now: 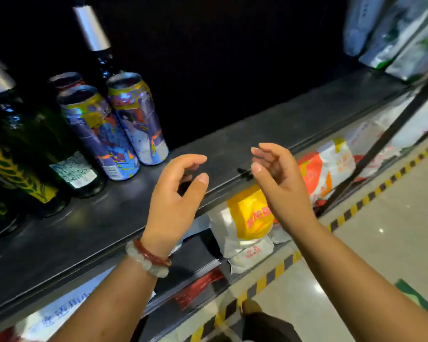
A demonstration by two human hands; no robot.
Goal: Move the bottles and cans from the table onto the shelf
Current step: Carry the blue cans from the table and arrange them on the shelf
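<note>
Glossy printed cans (124, 124) upright on matte dark shelf (232, 154), left hand (176, 198), right hand (279, 183), fingers loosely curled, holding nothing

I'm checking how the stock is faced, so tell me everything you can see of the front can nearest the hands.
The can is tall and slim, apparently metal, with a gold band under its rim and a purple printed wrap showing cartoon-style figures. It stands upright on the dark shelf, beside a matching can on its left, with a dark bottle behind. Neither hand touches it.
</note>
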